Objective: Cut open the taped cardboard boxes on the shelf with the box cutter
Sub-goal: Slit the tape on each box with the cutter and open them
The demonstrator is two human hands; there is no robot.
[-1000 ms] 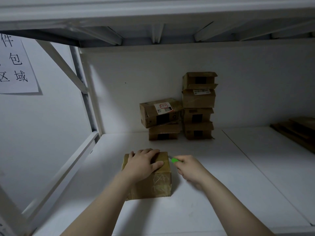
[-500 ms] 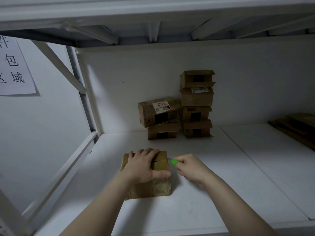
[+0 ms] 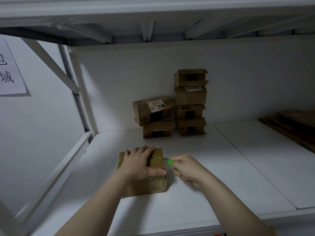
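Note:
A small taped cardboard box (image 3: 153, 183) sits near the front of the white shelf (image 3: 196, 198). My left hand (image 3: 139, 163) lies flat on its top, fingers spread, pressing it down. A dark slit runs along the top seam to the right of my fingers. My right hand (image 3: 189, 171) grips a green box cutter (image 3: 170, 162), whose blade tip touches the box's upper right edge at the end of the seam.
Several cardboard boxes (image 3: 190, 99) are stacked against the back wall, one tilted box (image 3: 152, 110) on the left pile. Flattened cardboard (image 3: 293, 125) lies at the far right. A diagonal shelf brace (image 3: 51, 65) and a paper sign (image 3: 10, 74) are on the left.
The cutter has slid right along the top seam to the box's right edge, leaving a visible slit. My left hand has stayed flat on the box.

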